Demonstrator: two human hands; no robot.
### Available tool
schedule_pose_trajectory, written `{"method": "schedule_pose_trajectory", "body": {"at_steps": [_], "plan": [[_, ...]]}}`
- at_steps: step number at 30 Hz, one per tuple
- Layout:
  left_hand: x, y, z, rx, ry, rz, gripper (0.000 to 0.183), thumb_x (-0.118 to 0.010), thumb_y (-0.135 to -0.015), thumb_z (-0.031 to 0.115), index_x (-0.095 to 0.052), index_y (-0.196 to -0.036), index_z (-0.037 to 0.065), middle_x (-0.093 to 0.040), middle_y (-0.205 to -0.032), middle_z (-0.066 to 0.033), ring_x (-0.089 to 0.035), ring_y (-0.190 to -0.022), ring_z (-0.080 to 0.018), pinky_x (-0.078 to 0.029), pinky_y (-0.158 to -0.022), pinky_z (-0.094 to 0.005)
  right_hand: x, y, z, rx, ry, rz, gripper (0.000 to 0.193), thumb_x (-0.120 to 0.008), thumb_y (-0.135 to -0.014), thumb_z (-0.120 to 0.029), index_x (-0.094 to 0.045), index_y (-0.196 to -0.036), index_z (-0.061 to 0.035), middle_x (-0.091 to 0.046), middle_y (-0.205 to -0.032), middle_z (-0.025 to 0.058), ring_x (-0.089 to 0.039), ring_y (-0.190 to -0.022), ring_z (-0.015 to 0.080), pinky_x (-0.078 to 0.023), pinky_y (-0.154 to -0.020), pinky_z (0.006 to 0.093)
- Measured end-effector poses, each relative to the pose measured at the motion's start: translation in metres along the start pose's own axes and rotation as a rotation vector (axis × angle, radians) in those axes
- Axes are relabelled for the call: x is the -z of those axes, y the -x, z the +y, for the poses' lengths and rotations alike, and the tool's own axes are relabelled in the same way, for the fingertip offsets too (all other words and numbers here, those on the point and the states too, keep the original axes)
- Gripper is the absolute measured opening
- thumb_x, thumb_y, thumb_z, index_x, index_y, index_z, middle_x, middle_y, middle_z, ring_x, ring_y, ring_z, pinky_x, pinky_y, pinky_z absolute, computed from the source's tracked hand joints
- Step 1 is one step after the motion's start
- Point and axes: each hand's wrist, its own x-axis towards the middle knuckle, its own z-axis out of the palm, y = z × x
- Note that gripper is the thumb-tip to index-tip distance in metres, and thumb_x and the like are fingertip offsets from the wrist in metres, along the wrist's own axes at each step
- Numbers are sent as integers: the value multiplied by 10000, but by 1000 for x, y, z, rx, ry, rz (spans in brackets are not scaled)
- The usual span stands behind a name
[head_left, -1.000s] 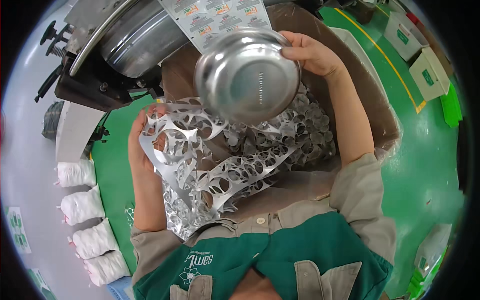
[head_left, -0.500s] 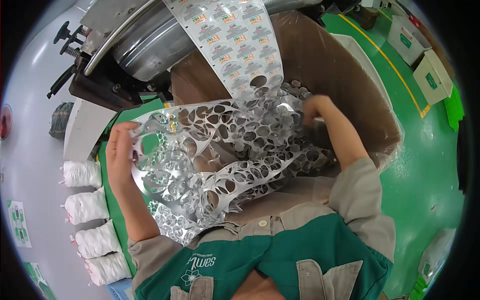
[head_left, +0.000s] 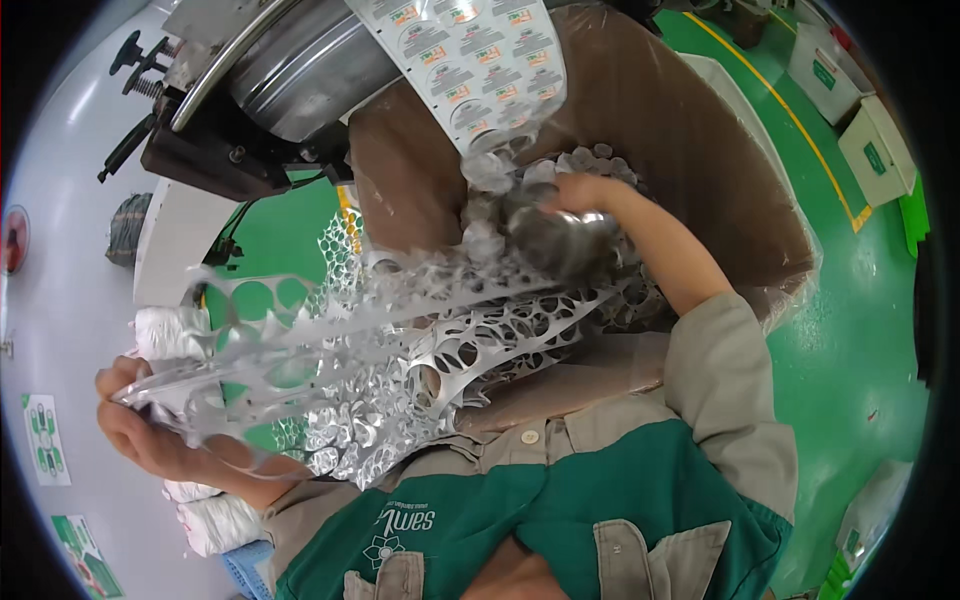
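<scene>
My left hand [head_left: 150,425], at the far left, is closed on the edge of a silvery web of punched-out foil scrap [head_left: 455,355], full of round holes. The web stretches from this hand over the near left side of a carton lined with brown plastic [head_left: 700,180]. Inside the carton, my right hand [head_left: 580,195] is closed on a shiny, dark, rounded metal thing [head_left: 565,245], too smeared by motion to name. Small cut foil discs [head_left: 590,160] lie around it. Above hangs a printed foil sheet [head_left: 485,65], its lower end among the scrap.
A machine with a steel roller [head_left: 310,75] and a black frame [head_left: 215,150] stands at the upper left. White bundles [head_left: 220,525] lie on the left. Pale bins [head_left: 875,150] stand at the far right, beyond a yellow floor line [head_left: 800,130].
My left hand has moved left and nearer, pulling the foil web taut. My right hand has swung left across the carton with the metal thing. The sheet's lower end is now more crumpled.
</scene>
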Motion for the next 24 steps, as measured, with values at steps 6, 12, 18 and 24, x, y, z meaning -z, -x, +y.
{"method": "schedule_pose_trajectory", "body": {"at_steps": [6, 12, 18, 24], "plan": [[214, 81, -61, 713, -536, 701, 225, -431, -726, -23, -581, -879, 45, -564, -965, -69, -517, -779, -151, -444, -706, -271, -41, -16, 66, -216, -382, -116, 672, -671, -734, -418, -470, -1194, 30, -533, -1163, 163, -515, -1057, 258, -437, -812, 379], [145, 104, -77, 762, -1027, -360, 389, -430, -742, -8, -558, -1105, 48, -473, -1252, -166, -373, -1238, -273, -265, -1022, -356, -15, -16, 17, -29, -97, -58, 629, -654, -725, -393, -470, -1170, 11, -516, -1173, 215, -489, -1100, 346, -395, -899, 397], [-127, 58, -95, 216, -710, -1054, 607, -700, -705, 177, -454, -1257, 127, -501, -1231, -123, -376, -1215, -345, -255, -1032, -404, 14, -2, -14, 61, 51, 113, 515, -667, -722, -325, -481, -1078, -2, -576, -1013, 228, -542, -980, 374, -435, -782, 454], [-119, 63, -127, 285, -705, -1345, 527, -625, -628, -23, -580, -1122, 154, -583, -975, -76, -515, -1002, -272, -305, -986, -447, 126, 44, -59, 309, -493, 374, 502, -647, -761, -297, -494, -1152, -21, -607, -1038, 133, -593, -947, 274, -470, -790, 383]]}}
